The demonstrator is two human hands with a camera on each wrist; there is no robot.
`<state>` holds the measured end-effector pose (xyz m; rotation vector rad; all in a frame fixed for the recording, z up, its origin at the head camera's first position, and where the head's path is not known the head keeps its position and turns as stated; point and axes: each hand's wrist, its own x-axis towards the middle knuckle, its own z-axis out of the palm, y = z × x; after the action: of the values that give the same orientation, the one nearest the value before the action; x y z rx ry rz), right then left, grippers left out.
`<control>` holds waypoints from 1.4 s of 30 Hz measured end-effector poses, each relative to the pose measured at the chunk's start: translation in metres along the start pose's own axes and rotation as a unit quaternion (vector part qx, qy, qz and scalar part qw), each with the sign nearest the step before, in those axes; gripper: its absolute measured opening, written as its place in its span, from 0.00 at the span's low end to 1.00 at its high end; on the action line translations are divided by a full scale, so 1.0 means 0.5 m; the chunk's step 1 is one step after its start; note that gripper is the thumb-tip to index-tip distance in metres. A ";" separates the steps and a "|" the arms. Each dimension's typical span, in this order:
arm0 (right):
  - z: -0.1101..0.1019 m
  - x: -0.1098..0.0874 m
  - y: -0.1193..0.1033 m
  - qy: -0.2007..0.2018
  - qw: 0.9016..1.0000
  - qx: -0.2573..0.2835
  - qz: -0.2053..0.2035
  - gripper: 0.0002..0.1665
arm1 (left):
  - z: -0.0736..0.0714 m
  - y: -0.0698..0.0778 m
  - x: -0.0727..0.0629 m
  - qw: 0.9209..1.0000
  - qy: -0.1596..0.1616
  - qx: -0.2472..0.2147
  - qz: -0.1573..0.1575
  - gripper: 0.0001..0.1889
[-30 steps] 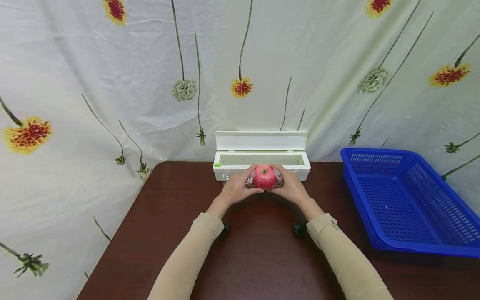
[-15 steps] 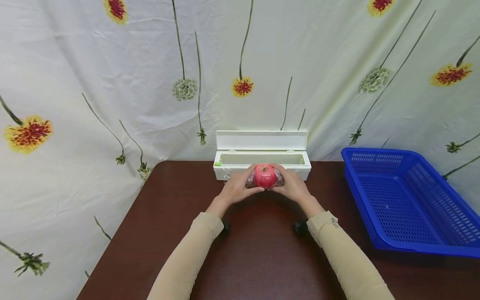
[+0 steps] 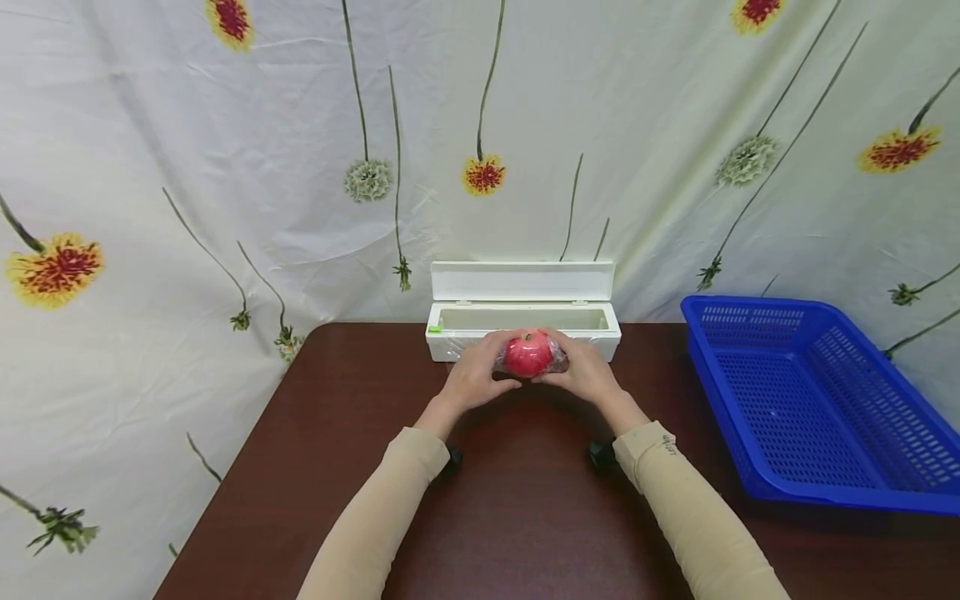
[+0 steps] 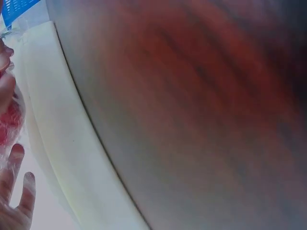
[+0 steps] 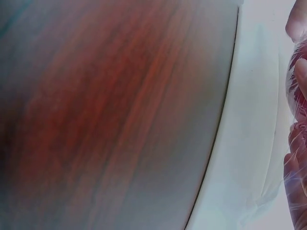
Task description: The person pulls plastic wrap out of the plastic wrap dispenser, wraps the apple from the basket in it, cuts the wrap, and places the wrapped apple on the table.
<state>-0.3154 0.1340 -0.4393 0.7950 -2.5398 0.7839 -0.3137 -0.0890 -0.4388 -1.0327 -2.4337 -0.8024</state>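
A red apple [image 3: 527, 354], stem up and wrapped in clear cling film [image 3: 556, 358], is held between the two hands in the head view. My right hand [image 3: 588, 373] grips its right side; in the left wrist view a fingertip [image 4: 5, 88] presses on the wrapped fruit. My left hand [image 3: 471, 372] is at the left side, its thumb [image 3: 508, 385] apart from the apple. In the left wrist view the left fingers [image 4: 27, 189] are spread, beside the crinkled film. Right behind the apple is a white cling film dispenser [image 3: 522, 282] with its lid raised.
A blue plastic basket [image 3: 795, 417] is on the right of the dark brown table [image 3: 525, 517]. A green slider [image 3: 434, 329] sits at the dispenser's left front edge. Flower-printed cloth [image 3: 285, 125] hangs behind the table.
The left fingers and thumb have loosened and drawn slightly away from the apple. The apple has turned and shifted a little left. The right hand has barely moved.
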 end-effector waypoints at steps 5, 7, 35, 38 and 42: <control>0.000 0.000 -0.001 -0.005 1.000 -0.006 0.004 0.48 | 0.006 0.001 -0.001 1.000 0.015 0.015 -0.005 0.39; -0.001 0.000 -0.002 -0.007 1.000 -0.005 0.006 0.48 | 0.007 0.002 -0.002 1.000 0.018 0.014 -0.007 0.39; 0.013 -0.015 0.009 0.009 0.998 0.070 -0.007 0.49 | -0.008 0.002 -0.005 0.999 -0.030 -0.008 0.008 0.38; 0.013 -0.017 0.010 0.008 0.998 0.069 0.000 0.49 | -0.011 0.002 -0.004 0.999 -0.034 -0.012 0.013 0.38; 0.011 -0.020 0.007 0.005 0.997 0.073 0.009 0.49 | -0.012 0.001 -0.005 0.999 -0.037 -0.018 0.014 0.39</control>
<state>-0.3108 0.1372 -0.4496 0.8121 -2.5054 0.9865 -0.3112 -0.0937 -0.4354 -1.1258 -2.4682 -0.8158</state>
